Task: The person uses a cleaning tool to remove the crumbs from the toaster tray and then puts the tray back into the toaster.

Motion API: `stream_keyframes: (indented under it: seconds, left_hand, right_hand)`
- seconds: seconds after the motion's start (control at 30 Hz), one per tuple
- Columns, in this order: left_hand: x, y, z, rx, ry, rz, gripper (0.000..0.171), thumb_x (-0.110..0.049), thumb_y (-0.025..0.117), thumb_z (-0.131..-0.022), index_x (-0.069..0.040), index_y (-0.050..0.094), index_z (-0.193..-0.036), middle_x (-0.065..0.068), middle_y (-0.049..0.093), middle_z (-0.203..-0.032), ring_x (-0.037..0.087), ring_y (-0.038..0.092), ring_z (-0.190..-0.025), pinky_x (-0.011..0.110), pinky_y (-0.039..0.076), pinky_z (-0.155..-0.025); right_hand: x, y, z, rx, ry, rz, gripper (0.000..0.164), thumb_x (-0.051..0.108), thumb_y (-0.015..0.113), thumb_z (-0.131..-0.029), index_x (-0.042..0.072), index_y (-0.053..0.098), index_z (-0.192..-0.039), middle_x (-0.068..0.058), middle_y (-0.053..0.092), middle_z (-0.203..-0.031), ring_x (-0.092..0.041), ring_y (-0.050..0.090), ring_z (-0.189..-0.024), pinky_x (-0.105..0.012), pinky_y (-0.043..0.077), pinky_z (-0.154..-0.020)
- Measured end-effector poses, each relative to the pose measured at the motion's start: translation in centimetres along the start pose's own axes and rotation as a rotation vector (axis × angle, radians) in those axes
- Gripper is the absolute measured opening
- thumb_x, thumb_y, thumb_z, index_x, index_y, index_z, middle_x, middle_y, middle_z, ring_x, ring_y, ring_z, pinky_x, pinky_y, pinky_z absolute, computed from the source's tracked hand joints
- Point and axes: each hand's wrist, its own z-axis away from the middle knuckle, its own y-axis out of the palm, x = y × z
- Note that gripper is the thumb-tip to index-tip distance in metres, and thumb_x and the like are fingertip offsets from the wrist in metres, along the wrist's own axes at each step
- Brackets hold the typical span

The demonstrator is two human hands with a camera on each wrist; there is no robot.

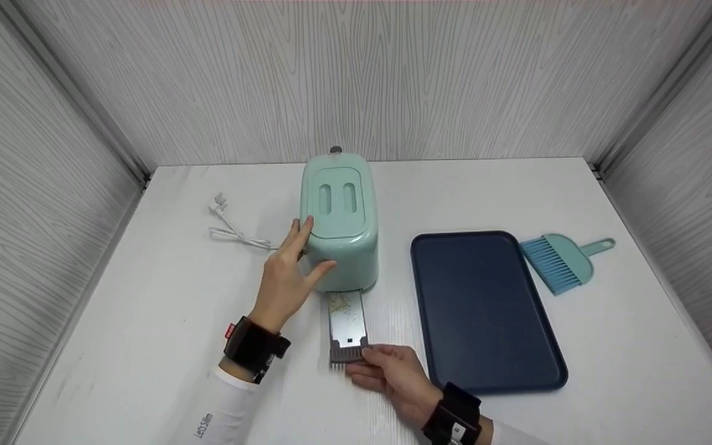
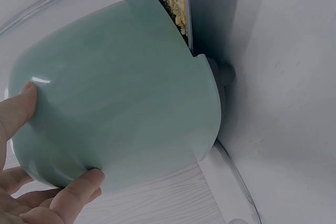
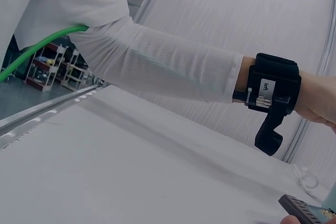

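Observation:
A mint-green toaster (image 1: 340,204) with two slots stands at the middle of the table. My left hand (image 1: 285,278) rests on its near left corner, fingers spread along the side and thumb on the end face. In the left wrist view, fingertips touch the green shell (image 2: 126,93). From the toaster's near end juts a metal crumb tray (image 1: 347,318) with yellowish crumbs on it, also seen in the left wrist view. At the tray's grey ridged front edge, my right hand (image 1: 399,377) pinches the right corner between thumb and fingers. The right wrist view barely catches this grip.
A dark blue tray (image 1: 486,315) lies right of the toaster. Beside it is a small blue-bristled brush (image 1: 563,262) with a mint-green handle. The white cord with its plug (image 1: 232,232) lies left of the toaster. Pale wood-grain walls border the table on the back and sides.

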Motion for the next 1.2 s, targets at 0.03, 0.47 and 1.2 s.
stream_keyframes:
  seconds: [0.03, 0.47, 1.2]
  left_hand:
    - [0.0, 0.0, 0.0, 0.0, -0.001, 0.001, 0.084, -0.021, 0.082, -0.078, -0.008, 0.038, -0.148, 0.034, 0.035, -0.148, 0.039, 0.054, -0.127, 0.041, 0.056, -0.092]
    - [0.2, 0.0, 0.1, 0.004, 0.009, -0.003, 0.085, -0.029, 0.079, -0.08, -0.007, 0.036, -0.149, 0.035, 0.033, -0.148, 0.04, 0.049, -0.131, 0.04, 0.055, -0.095]
    - [0.1, 0.0, 0.0, -0.007, 0.015, -0.035, 0.085, -0.031, 0.079, -0.08, -0.008, 0.036, -0.149, 0.033, 0.035, -0.148, 0.04, 0.051, -0.13, 0.038, 0.055, -0.095]
  right_hand:
    - [0.0, 0.0, 0.1, 0.001, 0.005, 0.0, 0.039, 0.012, 0.059, -0.095, -0.01, 0.051, -0.126, -0.018, 0.074, -0.1, -0.021, 0.074, -0.092, -0.034, 0.059, -0.087]
    - [-0.8, -1.0, 1.7, 0.041, 0.022, -0.006, 0.039, 0.014, 0.06, -0.095, -0.009, 0.052, -0.124, -0.019, 0.073, -0.105, -0.022, 0.073, -0.096, -0.034, 0.058, -0.09]
    - [-1.2, -2.6, 4.2, 0.163, 0.033, -0.022, 0.022, 0.016, 0.061, -0.095, -0.002, 0.057, -0.109, -0.012, 0.075, -0.093, -0.025, 0.073, -0.096, -0.03, 0.059, -0.087]
